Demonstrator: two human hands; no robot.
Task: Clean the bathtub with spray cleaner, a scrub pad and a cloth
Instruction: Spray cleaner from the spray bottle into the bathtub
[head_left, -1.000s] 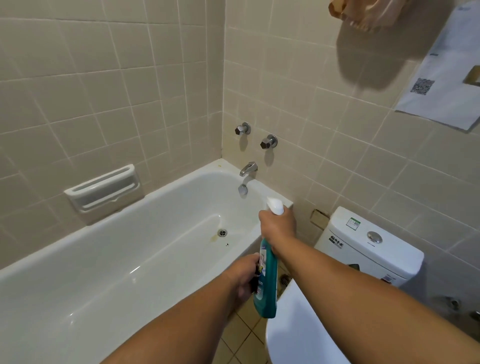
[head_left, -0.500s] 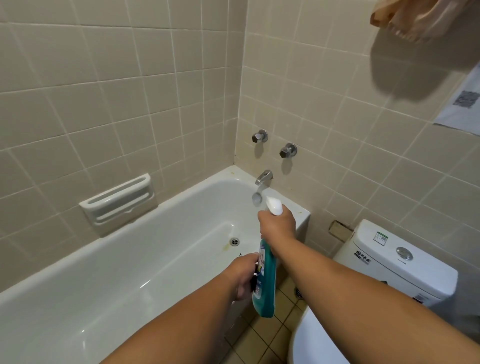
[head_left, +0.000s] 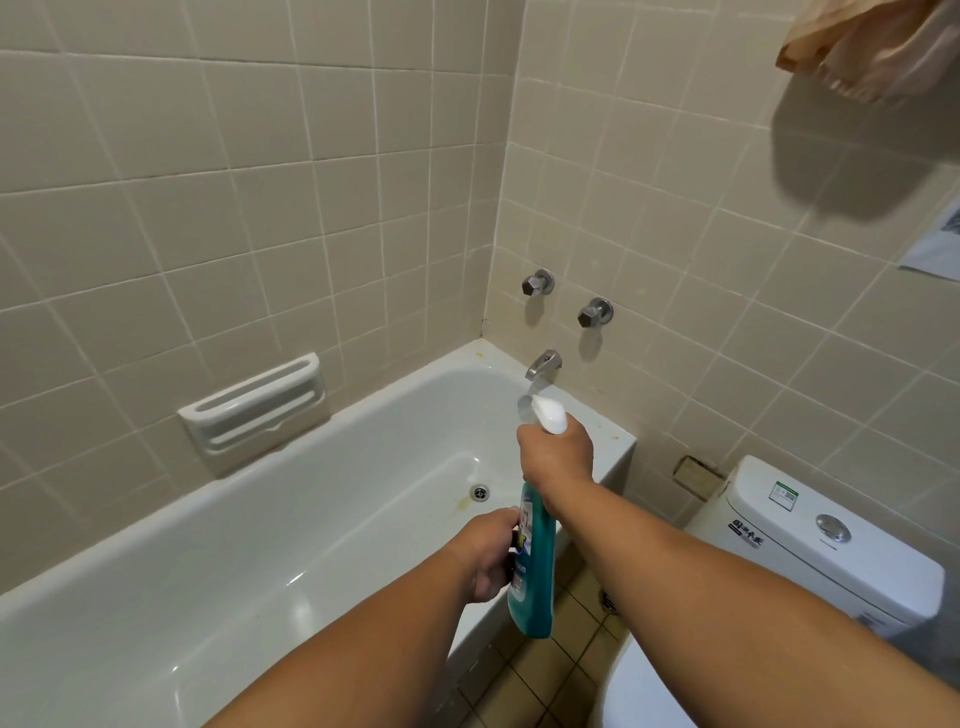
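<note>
We hold the teal spray bottle (head_left: 532, 577), white nozzle on top, upright over the near rim of the white bathtub (head_left: 605, 439). Our right hand (head_left: 557, 453) wraps its neck and our left hand (head_left: 488, 556) grips its labelled body.

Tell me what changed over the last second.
Only the head view swung left: the toilet and wall paper slid toward the right edge. Nothing taken or released. The right hand still grips the spray bottle at the neck, the left hand its body, by the bathtub.
</note>
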